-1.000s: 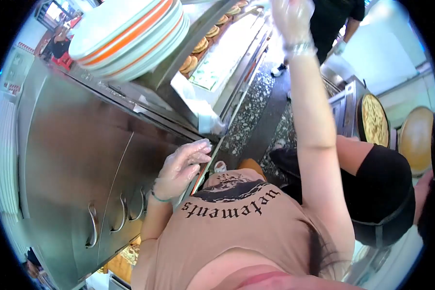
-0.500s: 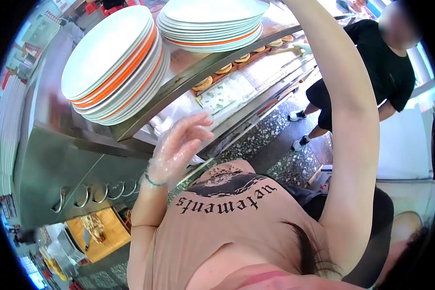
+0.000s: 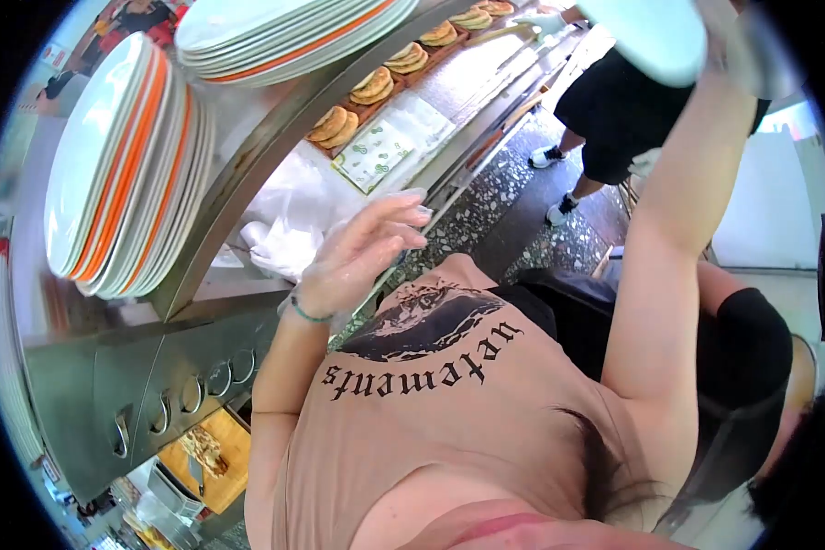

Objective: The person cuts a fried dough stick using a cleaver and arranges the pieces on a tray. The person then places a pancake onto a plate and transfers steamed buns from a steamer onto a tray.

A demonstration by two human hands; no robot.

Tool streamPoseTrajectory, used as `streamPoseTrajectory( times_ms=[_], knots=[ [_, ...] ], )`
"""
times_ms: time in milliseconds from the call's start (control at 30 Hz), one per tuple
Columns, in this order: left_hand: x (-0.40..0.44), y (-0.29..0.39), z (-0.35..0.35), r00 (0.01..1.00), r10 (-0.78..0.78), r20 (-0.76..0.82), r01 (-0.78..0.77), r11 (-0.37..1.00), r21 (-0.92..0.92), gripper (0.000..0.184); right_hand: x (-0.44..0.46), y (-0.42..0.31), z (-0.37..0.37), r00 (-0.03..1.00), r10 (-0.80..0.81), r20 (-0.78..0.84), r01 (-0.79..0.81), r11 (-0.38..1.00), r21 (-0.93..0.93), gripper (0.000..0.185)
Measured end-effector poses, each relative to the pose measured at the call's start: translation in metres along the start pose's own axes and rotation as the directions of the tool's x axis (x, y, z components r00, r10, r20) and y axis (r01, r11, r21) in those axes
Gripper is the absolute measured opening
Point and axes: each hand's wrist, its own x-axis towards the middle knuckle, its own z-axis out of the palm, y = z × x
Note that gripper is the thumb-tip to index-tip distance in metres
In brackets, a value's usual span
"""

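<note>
My left hand (image 3: 362, 252), in a clear plastic glove, hovers in front of my chest. Its fingers are loosely bent and apart, with nothing in them. Beyond my right forearm, at the upper right, my right hand (image 3: 722, 50) grips a white plate (image 3: 646, 37); blur partly hides the fingers. Two stacks of plates stand on the metal shelf: a left stack (image 3: 110, 174) with orange rims among the white ones, and a back stack (image 3: 284, 41). White plastic bags (image 3: 289, 243) lie below the shelf near my left hand.
Several piles of round flatbreads (image 3: 371, 87) line the counter beside a green-patterned paper (image 3: 376, 151). A person in black shorts (image 3: 605, 119) stands ahead. Another person's black sleeve (image 3: 752, 339) is close on my right. A knife (image 3: 197, 474) lies on a cutting board (image 3: 234, 454) with food.
My right hand, out of frame before, now shows at the upper right with a plate. The view has shifted, so the plate stacks sit further left. My left hand stays at my chest.
</note>
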Motion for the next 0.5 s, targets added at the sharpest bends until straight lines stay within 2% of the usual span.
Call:
streamPoseTrajectory(
  times_ms=[33, 67, 133, 200, 267, 300, 333, 400, 433, 467, 500],
  knots=[
    [0.009, -0.013, 0.0, 0.999, -0.024, 0.046, 0.029, 0.992, -0.124, 0.045, -0.019, 0.017, -0.015, 0.99, 0.116, 0.082, -0.118, 0.993, 0.016, 0.039],
    [0.018, -0.021, 0.0, 0.998, -0.027, 0.055, 0.034, 0.991, -0.13, 0.045, -0.04, 0.039, -0.032, 0.96, 0.226, 0.168, -0.233, 0.972, 0.024, 0.031],
    [0.034, -0.033, 0.0, 0.976, -0.171, 0.133, 0.196, 0.959, -0.203, 0.052, -0.079, 0.084, -0.048, 0.841, 0.424, 0.335, -0.455, 0.891, 0.014, 0.017],
    [0.05, -0.048, 0.005, 0.973, -0.195, 0.127, 0.221, 0.945, -0.24, 0.057, -0.104, 0.142, -0.033, 0.814, 0.488, 0.315, -0.419, 0.869, -0.264, 0.016],
    [0.065, -0.063, 0.009, 0.943, -0.329, -0.051, 0.299, 0.905, -0.303, 0.059, -0.124, 0.176, 0.012, 0.754, 0.541, 0.373, -0.448, 0.839, -0.31, 0.028],
    [0.072, -0.065, 0.008, 0.935, -0.354, -0.003, 0.323, 0.857, -0.402, 0.056, -0.13, 0.195, 0.035, 0.74, 0.539, 0.403, -0.411, 0.836, -0.362, 0.03],
    [0.076, -0.072, 0.009, 0.935, -0.354, -0.002, 0.323, 0.856, -0.403, 0.056, -0.13, 0.211, 0.053, 0.724, 0.538, 0.433, -0.372, 0.832, -0.412, 0.031],
    [0.087, -0.084, 0.016, 0.87, -0.426, -0.249, 0.298, 0.856, -0.423, 0.052, -0.116, 0.223, 0.065, 0.653, 0.539, 0.533, -0.344, 0.837, -0.425, 0.035],
    [0.086, -0.069, 0.016, 0.891, -0.393, -0.227, 0.225, 0.817, -0.531, 0.048, -0.11, 0.222, 0.071, 0.655, 0.532, 0.536, -0.338, 0.841, -0.422, 0.035],
    [0.079, -0.064, 0.011, 0.895, -0.385, -0.224, 0.216, 0.815, -0.538, 0.048, -0.107, 0.216, 0.079, 0.675, 0.552, 0.489, -0.447, 0.834, -0.324, 0.035],
    [0.07, -0.066, 0.003, 0.875, -0.39, -0.289, 0.173, 0.807, -0.565, 0.048, -0.104, 0.213, 0.087, 0.689, 0.576, 0.44, -0.543, 0.812, -0.214, 0.036]
  ],
)
